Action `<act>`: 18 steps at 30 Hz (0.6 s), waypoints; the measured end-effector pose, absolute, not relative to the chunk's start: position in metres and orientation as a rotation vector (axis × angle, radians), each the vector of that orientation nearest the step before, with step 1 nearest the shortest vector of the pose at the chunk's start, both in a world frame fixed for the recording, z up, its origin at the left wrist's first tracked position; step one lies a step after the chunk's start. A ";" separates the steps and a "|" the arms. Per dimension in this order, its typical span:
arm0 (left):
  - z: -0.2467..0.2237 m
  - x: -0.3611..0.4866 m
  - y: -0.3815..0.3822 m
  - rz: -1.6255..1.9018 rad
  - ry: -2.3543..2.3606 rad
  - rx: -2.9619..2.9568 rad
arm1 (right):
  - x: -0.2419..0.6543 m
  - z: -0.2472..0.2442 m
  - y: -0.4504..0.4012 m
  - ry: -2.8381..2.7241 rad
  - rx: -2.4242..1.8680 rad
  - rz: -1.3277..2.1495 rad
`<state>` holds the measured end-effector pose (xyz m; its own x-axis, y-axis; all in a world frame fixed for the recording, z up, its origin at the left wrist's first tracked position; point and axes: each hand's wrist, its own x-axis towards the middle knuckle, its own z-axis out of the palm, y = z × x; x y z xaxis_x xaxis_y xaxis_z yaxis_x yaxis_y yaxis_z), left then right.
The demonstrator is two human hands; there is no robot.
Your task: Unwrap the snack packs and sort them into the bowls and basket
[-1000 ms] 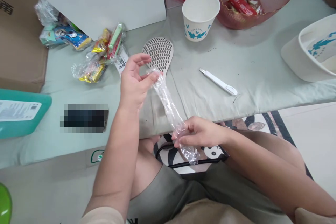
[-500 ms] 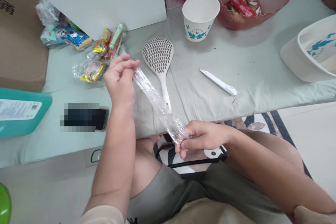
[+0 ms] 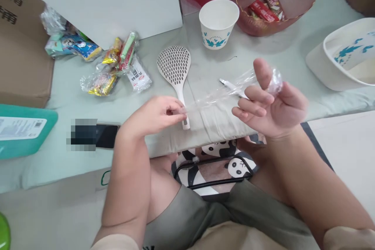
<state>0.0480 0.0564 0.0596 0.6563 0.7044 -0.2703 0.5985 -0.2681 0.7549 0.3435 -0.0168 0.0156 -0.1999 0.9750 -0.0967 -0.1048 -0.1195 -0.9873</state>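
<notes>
Film [image 3: 215,95] held above worktop [image 3: 281,58], stretched between hands, probably to straighten it. Left hand [image 3: 152,115] pinches one end; right hand [image 3: 279,115], palm up, grips the bunched other end by thumb and index. Skimmer [image 3: 174,64] lies handle toward person, presumably for easy reach.

Table under pale green cloth [image 3: 205,121], slotted skimmer [image 3: 174,66] at centre, paper cup [image 3: 218,25] and red bowl [image 3: 275,27] towards upper right, white container [image 3: 331,62] at right edge, wrapped snacks [image 3: 114,62] upper left, phone [image 3: 107,136] at left.
</notes>
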 end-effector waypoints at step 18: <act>0.075 0.058 0.025 0.729 0.520 1.474 | 0.294 0.013 -0.029 -1.959 -1.113 1.327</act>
<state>0.0585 0.0249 0.0751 0.6890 0.7150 0.1185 -0.1203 -0.0485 0.9916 0.2940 -0.0294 0.0129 -0.5267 0.8497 -0.0255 0.3391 0.1825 -0.9229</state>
